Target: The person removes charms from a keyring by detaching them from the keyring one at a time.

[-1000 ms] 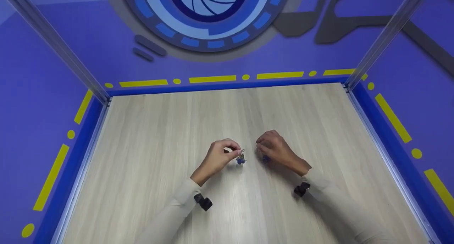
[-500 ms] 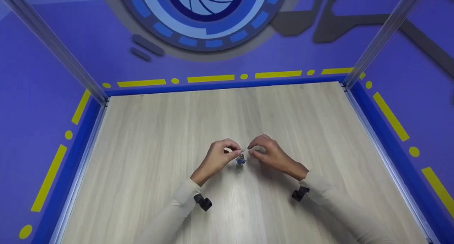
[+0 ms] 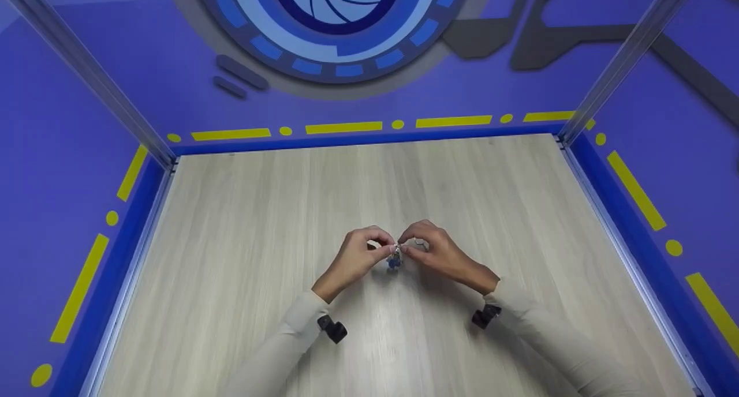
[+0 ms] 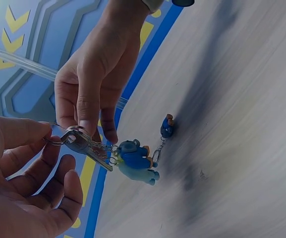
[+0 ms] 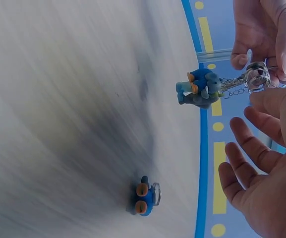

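In the head view my left hand (image 3: 361, 250) and right hand (image 3: 441, 250) meet above the table, fingertips together. Between them hangs a bunch with a metal key (image 4: 78, 144), rings and thin chains. My left thumb and forefinger pinch a thin wire ring (image 4: 54, 134) at the bunch's end. The right thumb and forefinger pinch the key rings (image 5: 258, 77) beside it. Small animal figures (image 5: 202, 89), blue and pale grey-green with orange bits, dangle overlapping on the chains. A separate blue figure keychain (image 5: 143, 198) with orange feet and its own ring lies on the table below.
The wood-grain table (image 3: 277, 201) stretches around both hands. Blue-purple panels (image 3: 346, 108) with yellow marks and metal posts (image 3: 629, 62) enclose its back and sides. Black wrist cameras (image 3: 333, 329) sit on both sleeves.
My right hand has moved left from above the loose figure keychain and now touches the bunch at the left fingertips. The left hand has stayed nearly in place, still pinching.
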### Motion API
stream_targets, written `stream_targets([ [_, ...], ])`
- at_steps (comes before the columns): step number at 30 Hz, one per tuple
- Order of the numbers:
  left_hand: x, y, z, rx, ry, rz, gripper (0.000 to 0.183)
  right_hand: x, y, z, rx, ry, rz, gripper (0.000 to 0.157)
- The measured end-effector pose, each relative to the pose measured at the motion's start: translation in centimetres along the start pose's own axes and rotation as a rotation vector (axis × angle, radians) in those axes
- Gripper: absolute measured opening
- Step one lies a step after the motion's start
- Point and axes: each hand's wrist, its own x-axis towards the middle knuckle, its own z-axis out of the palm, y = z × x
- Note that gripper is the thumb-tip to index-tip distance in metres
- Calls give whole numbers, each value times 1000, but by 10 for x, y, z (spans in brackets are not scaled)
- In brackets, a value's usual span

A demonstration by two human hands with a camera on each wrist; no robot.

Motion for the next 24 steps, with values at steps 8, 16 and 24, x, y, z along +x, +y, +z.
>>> stream_targets([
  [8, -1, 0, 1, -6, -10, -7, 6, 2, -3, 5, 51, -21, -4, 11],
  [16, -2, -3, 0, 5, -4, 7, 7, 2, -3, 6, 94, -19, -33, 11],
  [24, -3, -5, -2, -5, -8, -1, 6, 1, -3, 5, 92, -37, 12, 3],
])
